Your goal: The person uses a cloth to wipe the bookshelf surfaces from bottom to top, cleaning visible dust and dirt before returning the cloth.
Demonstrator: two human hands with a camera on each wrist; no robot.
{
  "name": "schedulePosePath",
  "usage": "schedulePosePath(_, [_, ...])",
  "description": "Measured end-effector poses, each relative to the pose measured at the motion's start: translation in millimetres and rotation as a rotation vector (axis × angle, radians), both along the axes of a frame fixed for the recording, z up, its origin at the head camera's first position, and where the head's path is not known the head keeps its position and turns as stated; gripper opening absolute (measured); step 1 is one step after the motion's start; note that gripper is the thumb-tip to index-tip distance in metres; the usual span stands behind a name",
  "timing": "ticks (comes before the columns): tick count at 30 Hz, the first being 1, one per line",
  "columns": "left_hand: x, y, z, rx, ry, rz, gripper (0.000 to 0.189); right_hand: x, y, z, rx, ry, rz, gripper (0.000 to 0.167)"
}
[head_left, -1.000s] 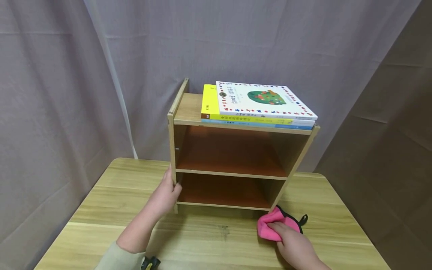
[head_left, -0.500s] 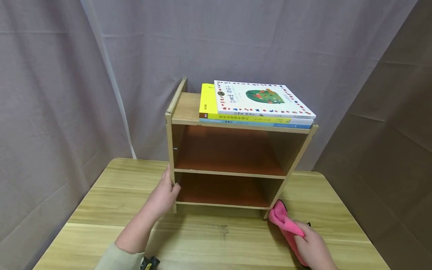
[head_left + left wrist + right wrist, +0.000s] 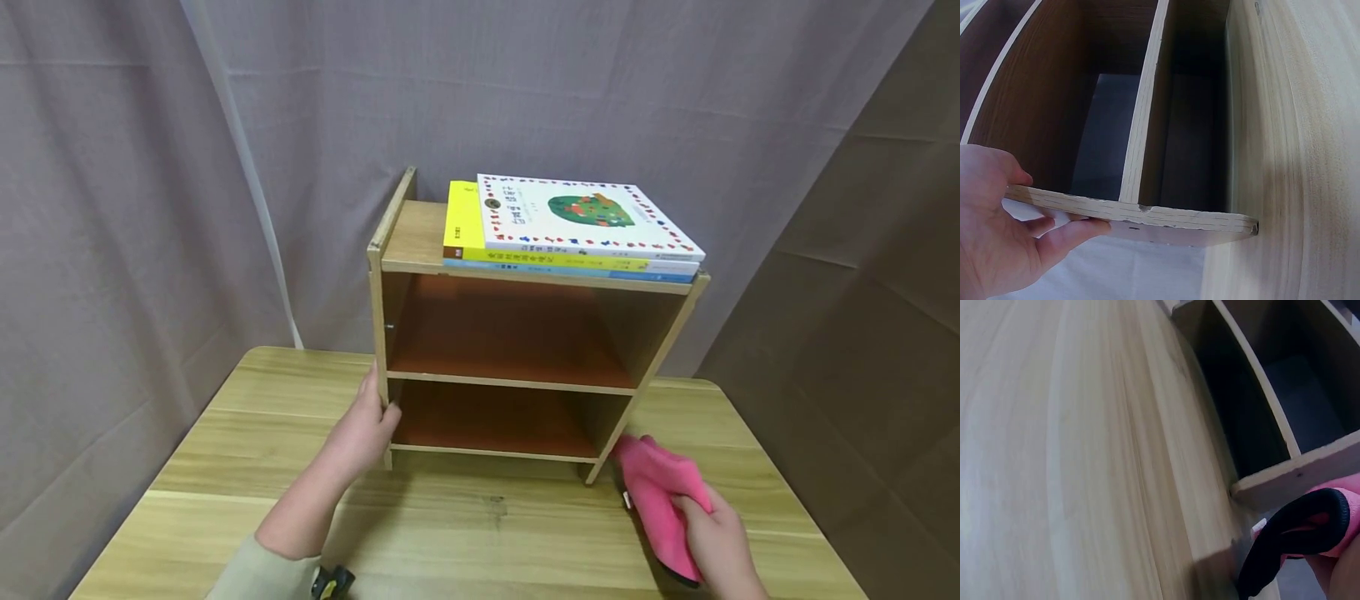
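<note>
A small wooden shelf unit (image 3: pixel 510 385) with reddish-brown boards stands on the table. My left hand (image 3: pixel 362 429) grips the front edge of its left side panel, thumb on the inner face and fingers on the outer, as the left wrist view shows of the panel (image 3: pixel 1179 215). My right hand (image 3: pixel 718 533) holds a pink cleaning cloth (image 3: pixel 660 500) with black edging, close to the lower outer face of the right side panel. In the right wrist view the cloth's black edge (image 3: pixel 1297 525) hangs beside that panel; most of the hand is out of that view.
Several books (image 3: pixel 585 217) lie stacked on the shelf unit's top, a white one uppermost over a yellow one. The wooden table (image 3: pixel 450 533) extends in front and on both sides. Grey curtains (image 3: pixel 300 167) hang behind, and a brownish one (image 3: pixel 847 333) is at the right.
My right hand has moved with the cloth from the shelf unit's lower right front corner, rightward around to the outer side of the right panel. The left hand keeps its grip.
</note>
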State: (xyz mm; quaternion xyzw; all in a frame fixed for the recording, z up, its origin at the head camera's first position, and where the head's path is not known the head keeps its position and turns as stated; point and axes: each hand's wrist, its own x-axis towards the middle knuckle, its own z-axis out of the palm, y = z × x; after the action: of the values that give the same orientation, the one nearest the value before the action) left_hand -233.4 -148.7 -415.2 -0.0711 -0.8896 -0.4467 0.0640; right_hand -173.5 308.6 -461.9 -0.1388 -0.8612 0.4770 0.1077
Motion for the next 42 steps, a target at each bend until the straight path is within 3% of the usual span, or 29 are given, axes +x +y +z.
schedulePosePath(5, [0.2, -0.1, 0.1, -0.002, -0.008, 0.007, 0.082, -0.4, -13, 4.7, -0.23, 0.025, -0.038, 0.015])
schedulePosePath(7, [0.0, -0.3, 0.0, -0.003, -0.013, 0.009, 0.082, 0.1, -18, 6.6, -0.299, 0.023, -0.033, 0.02])
schedulePosePath(11, [-0.3, -0.1, -0.1, 0.001, -0.022, 0.008, 0.082, 0.7, -27, 7.4, -0.351, 0.004, -0.03, 0.029])
schedulePosePath(20, [-0.6, -0.7, 0.2, 0.0, -0.028, 0.007, 0.082, 0.9, -47, 1.6, -0.387, 0.054, 0.021, 0.022])
schedulePosePath(32, [-0.8, -0.7, -0.1, -0.012, -0.03, 0.007, 0.081, 7.9, -75, -8.0, -0.237, 0.064, 0.064, 0.038])
schedulePosePath(36, [0.2, -0.6, -0.4, -0.01, -0.016, 0.011, 0.081, 10.4, -85, -11.8, -0.12, 0.157, 0.1, 0.037])
schedulePosePath(42, [-0.3, 0.1, -1.1, -0.003, 0.004, 0.012, 0.081, 13.2, -95, -18.9, 0.04, 0.326, 0.221, 0.045])
